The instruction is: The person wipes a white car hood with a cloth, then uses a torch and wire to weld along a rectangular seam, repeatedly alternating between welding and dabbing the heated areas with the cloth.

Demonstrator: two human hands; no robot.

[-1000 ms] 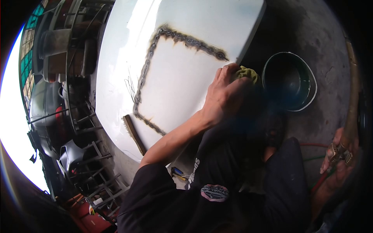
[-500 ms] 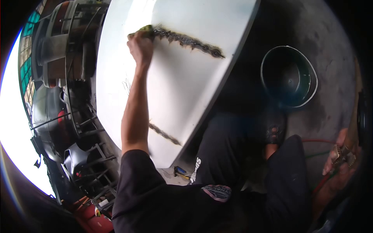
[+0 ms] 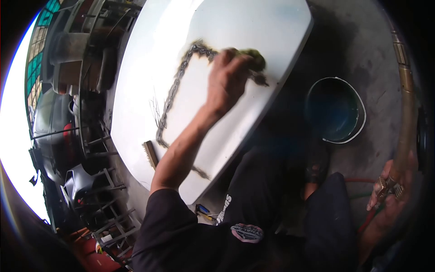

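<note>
My left hand [image 3: 228,79] reaches across a white sheet panel [image 3: 195,95] and presses a bunched green rag [image 3: 256,59], slightly blurred, onto the upper part of a dark, scorched weld line [image 3: 174,90]. That line bends in a bracket shape, and my left forearm covers some of its lower run. At the right edge, my right hand [image 3: 385,190] is wrapped around a brass gas torch [image 3: 401,90] near its valve knobs. The torch points up and away, clear of the panel. Red and green hoses [image 3: 369,220] trail from its lower end.
A wooden wire brush [image 3: 150,154] lies on the panel left of my forearm. A round bucket [image 3: 360,124] with bluish water stands right of the panel. A blue-and-yellow tool [image 3: 204,210] is by the lower panel edge. Metal racks [image 3: 97,145] and a car [image 3: 50,118] stand left.
My left hand has slid right along the upper weld with the rag, baring the corner and the long side run. The wire brush has come into sight. The torch shows more fully in view.
</note>
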